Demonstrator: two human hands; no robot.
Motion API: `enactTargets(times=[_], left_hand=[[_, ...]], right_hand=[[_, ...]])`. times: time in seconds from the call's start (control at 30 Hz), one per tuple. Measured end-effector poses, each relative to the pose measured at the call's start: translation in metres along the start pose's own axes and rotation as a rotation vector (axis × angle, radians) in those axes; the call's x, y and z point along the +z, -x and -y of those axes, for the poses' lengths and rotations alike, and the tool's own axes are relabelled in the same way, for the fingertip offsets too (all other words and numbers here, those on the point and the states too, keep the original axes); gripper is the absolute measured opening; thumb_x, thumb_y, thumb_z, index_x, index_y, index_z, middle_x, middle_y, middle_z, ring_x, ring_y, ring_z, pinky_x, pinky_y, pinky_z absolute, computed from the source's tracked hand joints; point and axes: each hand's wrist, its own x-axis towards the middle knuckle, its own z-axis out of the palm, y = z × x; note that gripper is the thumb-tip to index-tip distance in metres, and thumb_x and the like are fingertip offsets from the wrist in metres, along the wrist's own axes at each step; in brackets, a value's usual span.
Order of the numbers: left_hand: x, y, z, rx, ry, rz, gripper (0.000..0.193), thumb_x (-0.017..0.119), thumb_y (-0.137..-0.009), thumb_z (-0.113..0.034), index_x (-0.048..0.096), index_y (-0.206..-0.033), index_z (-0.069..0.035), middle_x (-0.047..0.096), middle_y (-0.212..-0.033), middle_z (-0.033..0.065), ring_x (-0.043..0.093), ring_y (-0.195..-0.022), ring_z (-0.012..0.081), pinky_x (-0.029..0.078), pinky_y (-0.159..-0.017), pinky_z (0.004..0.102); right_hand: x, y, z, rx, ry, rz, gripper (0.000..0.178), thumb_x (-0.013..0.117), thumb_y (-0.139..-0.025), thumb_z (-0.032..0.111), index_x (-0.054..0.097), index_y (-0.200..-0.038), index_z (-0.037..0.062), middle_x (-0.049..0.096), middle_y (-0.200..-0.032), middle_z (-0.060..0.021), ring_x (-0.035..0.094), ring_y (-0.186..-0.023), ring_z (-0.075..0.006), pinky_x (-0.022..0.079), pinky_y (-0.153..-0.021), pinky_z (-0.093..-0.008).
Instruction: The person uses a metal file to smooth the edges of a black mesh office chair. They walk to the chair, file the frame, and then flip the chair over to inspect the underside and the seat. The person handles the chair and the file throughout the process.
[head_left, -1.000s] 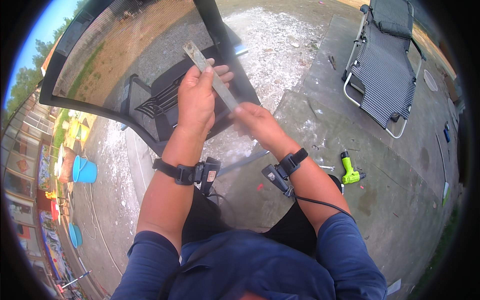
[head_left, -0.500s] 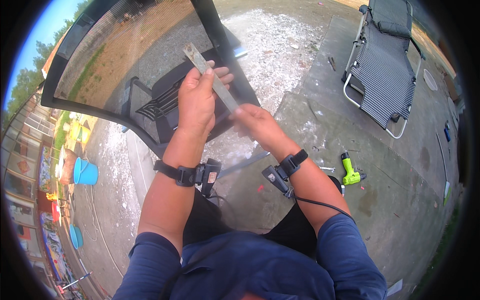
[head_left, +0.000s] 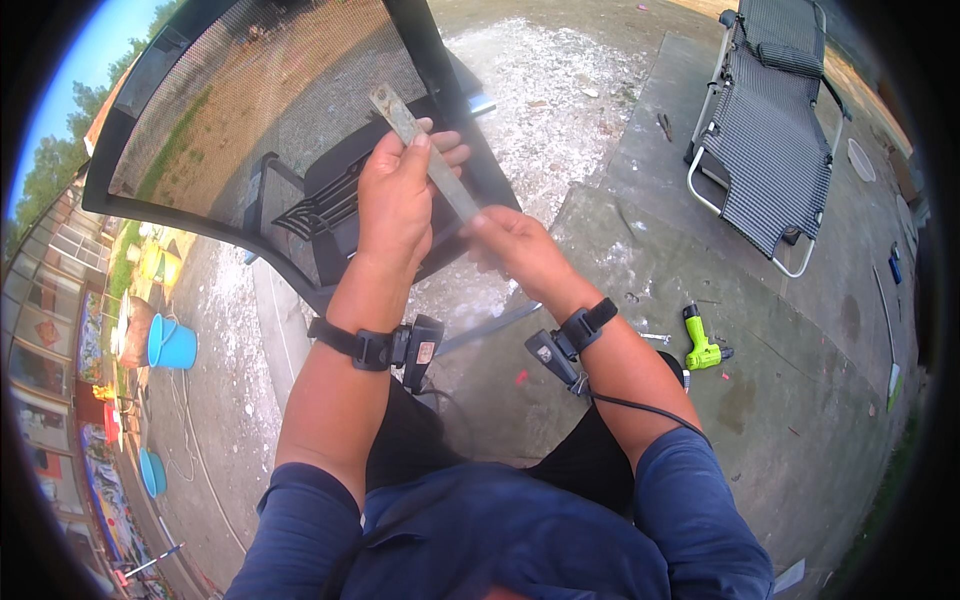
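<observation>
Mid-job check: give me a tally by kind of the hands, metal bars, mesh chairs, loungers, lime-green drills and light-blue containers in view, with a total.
Hands: 2, left hand and right hand
Flat metal bar: 1, held
Mesh chair: 1
Lounger: 1
Lime-green drill: 1
Light-blue containers: 2
Total: 8

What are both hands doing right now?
Left hand: holding the flat metal bar.
Right hand: closed on the bar's lower end.
</observation>
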Motion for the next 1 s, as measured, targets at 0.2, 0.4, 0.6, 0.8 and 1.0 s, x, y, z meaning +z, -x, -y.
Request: enactTargets(times=[0.2,0.4,0.6,0.8,1.0], left_hand=[[-0.0007,-0.0014,0.001,-0.002,0.004,0.011,0.029,0.047,-0.105,-0.017,0.051,-0.128,0.001,0.067,-0.11,0.0161,0.069,-0.101,0.0252,0.055,-0.084,0.0347],[-0.0008,-0.0018,0.0011,-0.01,0.003,0.014,0.03,0.048,-0.104,-0.017,0.051,-0.127,0.001,0.067,-0.111,0.0161,0.069,-0.101,0.0252,0.056,-0.084,0.0349],[-0.002,-0.0028,0.0015,-0.008,-0.002,0.018,0.029,0.048,-0.104,-0.017,0.051,-0.127,0.001,0.067,-0.111,0.0164,0.069,-0.1,0.0254,0.056,-0.084,0.035],[-0.0015,-0.003,0.002,-0.016,0.001,0.013,0.029,0.048,-0.104,-0.017,0.052,-0.126,0.001,0.067,-0.11,0.0165,0.069,-0.099,0.0255,0.056,-0.084,0.0351],[-0.0019,-0.0029,0.0033,-0.017,0.011,0.013,0.028,0.048,-0.104,-0.017,0.051,-0.126,0.001,0.067,-0.11,0.0162,0.069,-0.1,0.0255,0.056,-0.084,0.035]], right_hand=[[-0.0011,0.0011,0.002,0.008,-0.008,0.001,0.031,0.055,-0.1,0.037,0.068,-0.102,0.0092,0.064,-0.08,0.0015,0.057,-0.069,-0.0063,0.043,-0.061,-0.0207],[-0.0021,0.0002,-0.001,0.005,-0.036,0.009,0.031,0.054,-0.101,0.037,0.068,-0.103,0.0088,0.065,-0.081,0.0013,0.057,-0.069,-0.0062,0.045,-0.063,-0.0208],[-0.0019,0.0004,0.0003,0.011,-0.04,0.01,0.031,0.055,-0.101,0.035,0.068,-0.104,0.0073,0.065,-0.082,0.0017,0.057,-0.07,-0.006,0.046,-0.066,-0.0215],[-0.0035,-0.0016,-0.0029,0.022,-0.043,0.006,0.029,0.055,-0.101,0.033,0.068,-0.105,0.0067,0.065,-0.084,0.0012,0.057,-0.071,-0.0065,0.047,-0.067,-0.0221],[-0.0036,-0.0005,-0.0022,0.029,-0.057,0.009,0.029,0.055,-0.101,0.032,0.068,-0.104,0.0062,0.066,-0.085,0.0008,0.057,-0.071,-0.0072,0.047,-0.068,-0.0225]])
